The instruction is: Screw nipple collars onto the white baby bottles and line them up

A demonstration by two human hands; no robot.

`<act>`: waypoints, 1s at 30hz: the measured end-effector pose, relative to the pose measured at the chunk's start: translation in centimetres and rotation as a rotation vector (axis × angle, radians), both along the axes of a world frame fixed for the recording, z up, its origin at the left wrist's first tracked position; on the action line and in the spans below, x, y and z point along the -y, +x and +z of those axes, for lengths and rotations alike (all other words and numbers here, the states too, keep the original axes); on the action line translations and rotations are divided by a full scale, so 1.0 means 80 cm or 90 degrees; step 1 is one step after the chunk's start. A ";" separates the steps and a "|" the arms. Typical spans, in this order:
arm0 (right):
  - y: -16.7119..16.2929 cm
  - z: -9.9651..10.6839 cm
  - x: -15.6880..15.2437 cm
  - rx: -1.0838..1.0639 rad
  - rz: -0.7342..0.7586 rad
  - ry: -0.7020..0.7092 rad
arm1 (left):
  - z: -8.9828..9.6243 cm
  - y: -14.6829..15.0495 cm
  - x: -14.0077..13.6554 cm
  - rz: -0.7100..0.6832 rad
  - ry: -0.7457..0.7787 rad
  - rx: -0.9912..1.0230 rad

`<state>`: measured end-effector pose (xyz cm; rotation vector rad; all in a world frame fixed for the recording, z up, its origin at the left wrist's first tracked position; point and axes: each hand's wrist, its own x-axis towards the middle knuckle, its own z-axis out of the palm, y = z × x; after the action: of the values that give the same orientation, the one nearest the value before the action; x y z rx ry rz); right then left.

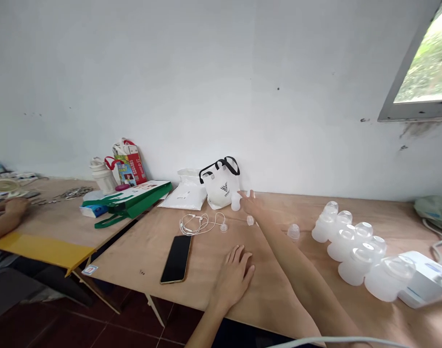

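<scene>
My left hand (234, 275) lies flat on the wooden table (206, 256), fingers a little apart, holding nothing. To its left is a black phone (176, 259). My right hand (249, 204) reaches to the back of the table with its fingers spread. Beside its fingers stands a small milky white bottle (235, 202), and another whitish piece (250, 193) shows partly behind them; contact is not clear. A small clear piece (250, 220) lies just below that hand. Right of my forearm sits a clear domed cap (293, 232).
Several milky bottles with clear domed tops (354, 263) stand at right by a white box (425, 278). White earphones (202, 223), a white pouch (184, 193) and a white bag (222, 186) lie left of centre. Another person's hand (16, 208) rests at the neighbouring table (57, 222).
</scene>
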<state>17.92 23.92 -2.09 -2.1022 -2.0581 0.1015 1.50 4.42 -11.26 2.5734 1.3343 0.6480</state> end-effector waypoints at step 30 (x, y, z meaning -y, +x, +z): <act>0.084 0.033 0.215 -0.105 0.364 -0.110 | -0.008 0.001 -0.003 0.001 -0.035 0.075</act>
<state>24.67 6.76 0.55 -1.4554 -2.5461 0.5316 1.61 4.66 -11.94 2.4504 1.2994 0.7403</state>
